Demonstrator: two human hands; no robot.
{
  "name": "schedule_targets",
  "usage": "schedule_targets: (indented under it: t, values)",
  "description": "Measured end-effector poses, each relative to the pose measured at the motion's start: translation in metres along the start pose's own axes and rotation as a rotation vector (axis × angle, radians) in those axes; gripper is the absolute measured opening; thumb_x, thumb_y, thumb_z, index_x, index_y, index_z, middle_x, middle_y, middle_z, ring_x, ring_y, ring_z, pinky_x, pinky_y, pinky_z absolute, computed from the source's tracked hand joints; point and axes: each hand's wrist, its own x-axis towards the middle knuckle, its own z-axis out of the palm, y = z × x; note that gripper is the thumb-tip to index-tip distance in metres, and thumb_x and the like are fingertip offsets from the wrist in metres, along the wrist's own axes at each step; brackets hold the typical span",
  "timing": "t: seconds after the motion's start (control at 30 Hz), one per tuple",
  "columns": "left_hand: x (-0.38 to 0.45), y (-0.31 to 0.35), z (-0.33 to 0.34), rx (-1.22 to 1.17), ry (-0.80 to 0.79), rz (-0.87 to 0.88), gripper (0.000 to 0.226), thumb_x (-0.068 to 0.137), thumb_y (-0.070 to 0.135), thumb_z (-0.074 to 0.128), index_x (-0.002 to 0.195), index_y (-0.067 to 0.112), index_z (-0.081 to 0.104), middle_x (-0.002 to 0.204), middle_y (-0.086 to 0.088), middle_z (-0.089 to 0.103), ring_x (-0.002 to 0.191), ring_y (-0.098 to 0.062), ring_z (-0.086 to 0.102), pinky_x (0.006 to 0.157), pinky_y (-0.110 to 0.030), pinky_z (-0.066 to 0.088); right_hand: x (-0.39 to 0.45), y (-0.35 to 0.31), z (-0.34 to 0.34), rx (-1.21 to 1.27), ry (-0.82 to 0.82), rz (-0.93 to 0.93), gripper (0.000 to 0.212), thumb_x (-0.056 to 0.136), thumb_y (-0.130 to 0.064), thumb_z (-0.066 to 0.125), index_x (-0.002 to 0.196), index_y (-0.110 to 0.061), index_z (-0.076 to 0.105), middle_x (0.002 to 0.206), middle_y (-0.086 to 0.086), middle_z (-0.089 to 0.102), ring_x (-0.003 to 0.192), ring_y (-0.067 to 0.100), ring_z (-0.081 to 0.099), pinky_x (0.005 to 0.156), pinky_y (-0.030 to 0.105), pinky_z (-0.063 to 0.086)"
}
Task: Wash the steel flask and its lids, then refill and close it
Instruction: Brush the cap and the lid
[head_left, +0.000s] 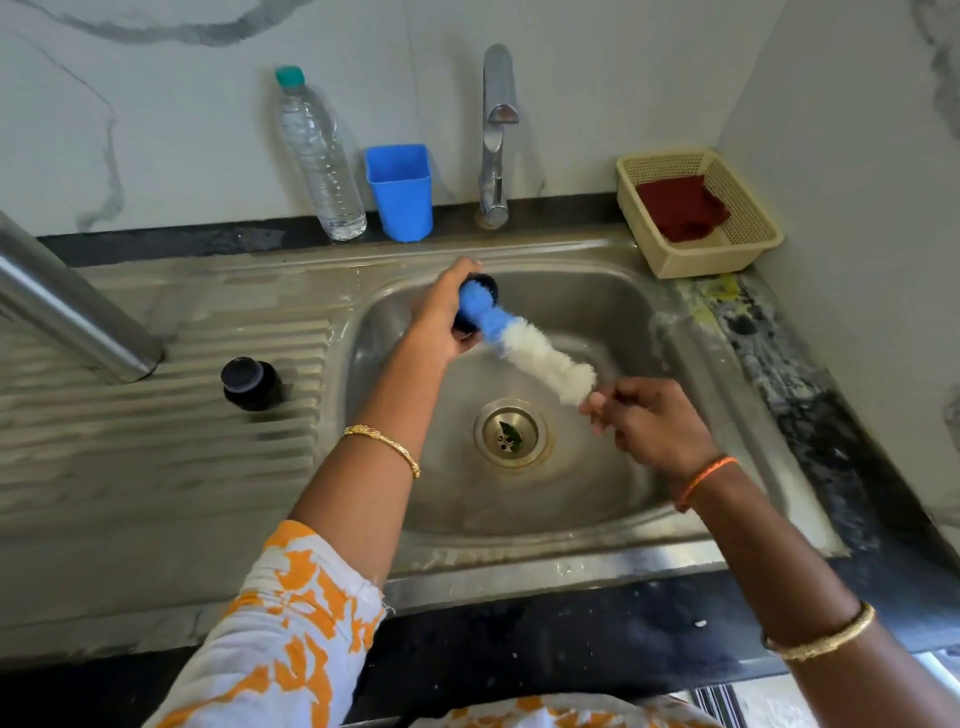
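At the far left the steel flask (67, 306) lies tilted across the ribbed draining board of the sink (649, 322), its open end down near the grooves. Just right of it a dark lid (251, 383) stands alone on the ribs. Behind, against the marbled wall, a clear plastic bottle (319, 156) with a green cap stands beside a blue cup (400, 192); the two are close together on the dark surface (571, 639).

Over the basin, the left hand (441, 317) is curled round a second dark lid (475, 306), gripping it with the opening turned toward the right. The blue tip of a bottle brush (524, 343) is pushed into that lid, and its white bristles run down and to the right. The right hand (649, 421) pinches the brush's handle end between curled fingers, above the drain (511, 432). A tap (496, 135) rises behind the basin, with no water visible from it.

In the right corner a cream basket (748, 228) sits on the sink's edge, holding a dark red cloth (680, 208).
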Motion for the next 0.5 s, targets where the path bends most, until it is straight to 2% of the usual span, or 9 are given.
schedule_targets:
  t: [0.07, 0.1, 0.17, 0.2, 0.27, 0.33, 0.37, 0.43, 0.5]
  values:
    - [-0.005, 0.001, 0.001, -0.161, -0.146, 0.043, 0.025, 0.080, 0.031, 0.070, 0.089, 0.010, 0.061, 0.080, -0.009, 0.064, 0.073, -0.021, 0.062, 0.069, -0.034, 0.056, -0.002, 0.001, -0.008, 0.423, -0.199, 0.263, 0.025, 0.096, -0.007, 0.046, 0.077, -0.005, 0.062, 0.060, 0.002, 0.050, 0.033, 0.004, 0.025, 0.032, 0.009, 0.017]
    - [-0.008, 0.002, 0.002, -0.213, -0.216, 0.055, 0.021, 0.081, 0.031, 0.068, 0.084, 0.012, 0.061, 0.074, -0.007, 0.063, 0.069, -0.020, 0.062, 0.070, -0.034, 0.056, -0.003, 0.004, -0.011, 0.536, -0.257, 0.315, 0.025, 0.096, -0.006, 0.042, 0.080, -0.003, 0.061, 0.060, 0.001, 0.049, 0.033, 0.003, 0.023, 0.033, 0.007, 0.015]
    - [-0.011, 0.004, 0.004, -0.142, -0.288, 0.055, 0.025, 0.081, 0.038, 0.066, 0.085, 0.013, 0.063, 0.076, -0.005, 0.065, 0.075, -0.019, 0.064, 0.080, -0.037, 0.056, -0.006, 0.010, -0.011, 0.582, -0.285, 0.283, 0.025, 0.097, -0.007, 0.040, 0.083, -0.003, 0.059, 0.059, 0.000, 0.049, 0.034, 0.002, 0.022, 0.033, 0.007, 0.016]
    - [-0.011, 0.004, 0.005, -0.023, -0.269, 0.048, 0.032, 0.080, 0.044, 0.066, 0.091, 0.014, 0.063, 0.083, -0.006, 0.067, 0.082, -0.020, 0.065, 0.087, -0.038, 0.055, -0.007, 0.014, -0.009, 0.498, -0.235, 0.198, 0.026, 0.098, -0.006, 0.041, 0.080, -0.005, 0.060, 0.058, -0.001, 0.050, 0.034, 0.002, 0.024, 0.034, 0.009, 0.018]
    - [-0.010, 0.004, 0.005, 0.244, -0.155, 0.030, 0.040, 0.078, 0.053, 0.064, 0.095, 0.017, 0.062, 0.095, -0.006, 0.066, 0.092, -0.019, 0.063, 0.090, -0.036, 0.052, -0.009, 0.021, -0.007, 0.075, -0.036, -0.071, 0.030, 0.096, -0.006, 0.048, 0.070, -0.014, 0.060, 0.052, -0.009, 0.055, 0.035, 0.003, 0.036, 0.040, 0.015, 0.030]
    - [-0.007, 0.005, 0.001, 0.416, -0.069, 0.027, 0.035, 0.080, 0.050, 0.060, 0.090, 0.016, 0.059, 0.092, -0.007, 0.064, 0.088, -0.017, 0.060, 0.081, -0.031, 0.051, -0.010, 0.028, -0.007, -0.382, 0.207, -0.305, 0.024, 0.090, -0.007, 0.058, 0.069, -0.018, 0.062, 0.053, -0.016, 0.058, 0.048, 0.004, 0.055, 0.051, 0.015, 0.039]
    - [-0.008, 0.007, 0.000, 0.464, -0.058, 0.021, 0.029, 0.081, 0.044, 0.058, 0.087, 0.015, 0.057, 0.088, -0.007, 0.064, 0.083, -0.017, 0.060, 0.074, -0.029, 0.051, -0.013, 0.029, -0.007, -0.523, 0.286, -0.372, 0.016, 0.087, -0.008, 0.061, 0.075, -0.017, 0.066, 0.058, -0.015, 0.061, 0.056, 0.009, 0.061, 0.053, 0.019, 0.042]
    - [-0.007, 0.011, -0.006, 0.544, -0.042, 0.024, 0.019, 0.083, 0.033, 0.056, 0.085, 0.015, 0.053, 0.087, -0.009, 0.063, 0.076, -0.018, 0.062, 0.068, -0.030, 0.055, -0.018, 0.031, 0.001, -0.702, 0.368, -0.462, 0.009, 0.086, -0.013, 0.060, 0.087, -0.015, 0.069, 0.077, -0.005, 0.069, 0.067, 0.027, 0.066, 0.052, 0.029, 0.050]
    - [-0.005, 0.015, -0.011, 0.563, -0.019, 0.045, 0.024, 0.084, 0.036, 0.061, 0.085, 0.015, 0.051, 0.088, -0.010, 0.065, 0.078, -0.021, 0.066, 0.076, -0.035, 0.058, -0.021, 0.030, 0.012, -0.720, 0.360, -0.511, 0.014, 0.085, -0.018, 0.054, 0.086, -0.016, 0.068, 0.080, 0.000, 0.069, 0.065, 0.029, 0.065, 0.049, 0.034, 0.051]
